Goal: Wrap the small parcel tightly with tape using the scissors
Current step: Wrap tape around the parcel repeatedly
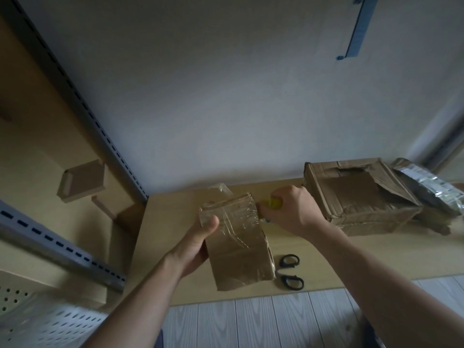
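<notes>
gripping parcel (242, 249), left hand (194, 247) curled

No writing, label, brand or number can be read on the parcel (241, 259), the box (351, 194) or the foil bag (426, 183).

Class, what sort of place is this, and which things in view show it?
Probably a packing or storage room: slotted grey metal shelving uprights, a torn brown cardboard box on the pale wooden table, and a brown cardboard parcel half wrapped in clear tape.
</notes>
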The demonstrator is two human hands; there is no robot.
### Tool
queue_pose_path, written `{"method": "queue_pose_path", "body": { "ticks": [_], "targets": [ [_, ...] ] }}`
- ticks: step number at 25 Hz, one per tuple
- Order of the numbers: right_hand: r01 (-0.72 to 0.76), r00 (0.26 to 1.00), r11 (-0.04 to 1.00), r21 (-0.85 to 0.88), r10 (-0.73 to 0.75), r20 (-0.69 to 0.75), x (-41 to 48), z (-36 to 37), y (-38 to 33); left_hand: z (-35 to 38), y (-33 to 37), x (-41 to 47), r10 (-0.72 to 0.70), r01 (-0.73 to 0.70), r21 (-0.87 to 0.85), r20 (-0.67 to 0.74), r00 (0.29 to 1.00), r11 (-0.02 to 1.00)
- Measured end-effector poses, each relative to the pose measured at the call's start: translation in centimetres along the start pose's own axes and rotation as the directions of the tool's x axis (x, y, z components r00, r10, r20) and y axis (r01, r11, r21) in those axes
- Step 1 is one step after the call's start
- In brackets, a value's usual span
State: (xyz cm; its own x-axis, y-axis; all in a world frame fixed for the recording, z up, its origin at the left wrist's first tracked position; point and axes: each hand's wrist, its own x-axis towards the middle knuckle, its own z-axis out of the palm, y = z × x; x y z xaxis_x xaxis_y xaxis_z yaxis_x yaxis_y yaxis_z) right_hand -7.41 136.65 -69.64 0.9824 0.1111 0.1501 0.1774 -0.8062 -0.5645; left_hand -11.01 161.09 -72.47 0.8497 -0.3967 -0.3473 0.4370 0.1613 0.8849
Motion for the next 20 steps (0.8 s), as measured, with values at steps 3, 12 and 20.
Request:
{"method": "queue_pose_path", "body": {
  "ticks": [3,12,20],
  "targets": [
    [0.037,0.999,0.998,-0.046,-0.037,0.011,0.1,-1.2,-0.8,0.2,-0.4,-0.1,0.083,-0.087,-0.039,-0.096,0.992,0.995],
    [0.394,0.918,0.916,-0.075,-0.397,-0.025,1.6,-4.6,-1.3,-3.2,-1.4,-0.7,0.005,-0.058,-0.346,-0.154,0.988,0.936],
    [0.438,0.895,0.886,-0.154,-0.446,-0.024,1.3,-3.6,-1.3,-4.8,-2.6,-1.3,0.068,-0.137,-0.412,-0.178,0.982,0.901]
  ]
}}
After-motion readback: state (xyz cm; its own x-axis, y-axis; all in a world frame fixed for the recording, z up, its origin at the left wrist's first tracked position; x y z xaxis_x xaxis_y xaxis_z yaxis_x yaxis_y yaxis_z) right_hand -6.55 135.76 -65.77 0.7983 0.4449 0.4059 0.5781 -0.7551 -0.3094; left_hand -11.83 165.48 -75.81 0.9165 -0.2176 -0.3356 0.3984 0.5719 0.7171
